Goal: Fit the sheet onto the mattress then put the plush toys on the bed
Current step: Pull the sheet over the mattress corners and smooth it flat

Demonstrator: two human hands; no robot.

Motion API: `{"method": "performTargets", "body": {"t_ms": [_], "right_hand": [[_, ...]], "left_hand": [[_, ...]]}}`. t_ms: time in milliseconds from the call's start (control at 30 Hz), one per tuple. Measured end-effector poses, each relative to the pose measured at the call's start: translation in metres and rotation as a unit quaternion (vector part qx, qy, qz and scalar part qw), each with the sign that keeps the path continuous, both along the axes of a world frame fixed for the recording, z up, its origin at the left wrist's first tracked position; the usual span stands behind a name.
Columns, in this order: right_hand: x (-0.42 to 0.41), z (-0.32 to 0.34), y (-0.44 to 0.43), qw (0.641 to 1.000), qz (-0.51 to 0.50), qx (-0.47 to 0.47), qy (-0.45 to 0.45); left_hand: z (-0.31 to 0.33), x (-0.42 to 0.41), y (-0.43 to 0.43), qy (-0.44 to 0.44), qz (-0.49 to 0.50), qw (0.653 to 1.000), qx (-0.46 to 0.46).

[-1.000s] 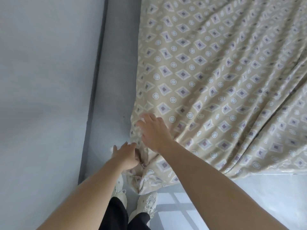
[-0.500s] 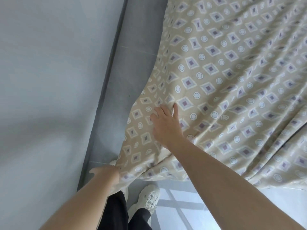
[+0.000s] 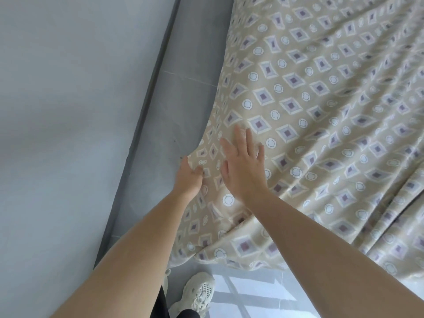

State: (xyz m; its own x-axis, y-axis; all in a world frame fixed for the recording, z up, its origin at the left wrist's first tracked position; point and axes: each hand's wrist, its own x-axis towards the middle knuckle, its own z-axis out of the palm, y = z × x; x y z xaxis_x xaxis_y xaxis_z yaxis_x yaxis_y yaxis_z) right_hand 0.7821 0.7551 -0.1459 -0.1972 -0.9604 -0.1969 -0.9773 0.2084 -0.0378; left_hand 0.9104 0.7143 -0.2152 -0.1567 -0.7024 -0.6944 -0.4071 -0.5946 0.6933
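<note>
Nearest, a pale cream mesh sneaker stands on the grey tiled floor, out from the pale blue-grey wall (bars of sunlight fall on the tiles beside it). Just beyond, the beige cotton sheet printed with mauve-centred diamonds and small white rings hangs in a loose corner toward the floor. Only a strip of floor and the dark grey skirting lie between its edge and the wall. The left hand is at that wall-side edge, its fingers curled round a fold of cloth, gripping it. The right hand, just beside it on the side away from the wall, lies flat on the sheet, fingers straight and spread, holding nothing. Farther on, the sheet runs in long diagonal creases, slack rather than taut.
</note>
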Motion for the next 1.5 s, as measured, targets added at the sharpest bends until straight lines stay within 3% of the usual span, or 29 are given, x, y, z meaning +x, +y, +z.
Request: {"method": "performTargets", "body": {"t_ms": [100, 300, 433, 500, 633, 767, 933, 1000, 1133, 1267, 1400, 1500], "right_hand": [[-0.010, -0.003, -0.007, 1.000, 0.003, -0.005, 0.017], [-0.010, -0.018, -0.053, 0.997, 0.078, 0.010, 0.020], [-0.010, -0.027, -0.080, 0.995, 0.084, 0.023, 0.050], [-0.009, -0.029, -0.083, 0.995, 0.080, 0.034, 0.055], [0.001, -0.023, -0.076, 0.988, 0.117, 0.055, 0.088], [0.021, -0.011, -0.080, 0.977, 0.182, 0.085, 0.075], [0.029, -0.004, -0.078, 0.978, 0.167, 0.100, 0.068], [0.024, 0.005, -0.070, 0.982, 0.139, 0.109, 0.062], [-0.002, 0.025, -0.027, 0.989, 0.063, 0.130, 0.042], [-0.038, 0.056, 0.050, 0.985, -0.025, 0.165, 0.036], [-0.082, 0.089, 0.126, 0.976, -0.100, 0.189, 0.036], [-0.119, 0.096, 0.177, 0.956, -0.119, 0.267, 0.021]], "left_hand": [[-0.017, 0.003, -0.016, -0.087, -0.041, 0.995, 0.033], [-0.057, 0.001, -0.034, -0.093, -0.054, 0.993, 0.057], [-0.078, 0.006, -0.041, -0.060, -0.046, 0.987, 0.139], [-0.081, 0.013, -0.041, -0.064, -0.056, 0.991, 0.099], [-0.068, 0.049, -0.051, -0.174, -0.012, 0.984, -0.020], [-0.050, 0.098, -0.071, -0.258, -0.011, 0.964, -0.063], [-0.035, 0.104, -0.082, -0.283, -0.027, 0.959, -0.002], [-0.018, 0.096, -0.078, -0.277, -0.077, 0.958, 0.002], [0.033, 0.066, -0.065, -0.272, -0.202, 0.937, -0.092], [0.091, 0.017, -0.033, -0.236, -0.327, 0.882, -0.244], [0.136, -0.046, 0.017, -0.185, -0.468, 0.783, -0.365], [0.150, -0.091, 0.066, -0.153, -0.557, 0.715, -0.393]]}}
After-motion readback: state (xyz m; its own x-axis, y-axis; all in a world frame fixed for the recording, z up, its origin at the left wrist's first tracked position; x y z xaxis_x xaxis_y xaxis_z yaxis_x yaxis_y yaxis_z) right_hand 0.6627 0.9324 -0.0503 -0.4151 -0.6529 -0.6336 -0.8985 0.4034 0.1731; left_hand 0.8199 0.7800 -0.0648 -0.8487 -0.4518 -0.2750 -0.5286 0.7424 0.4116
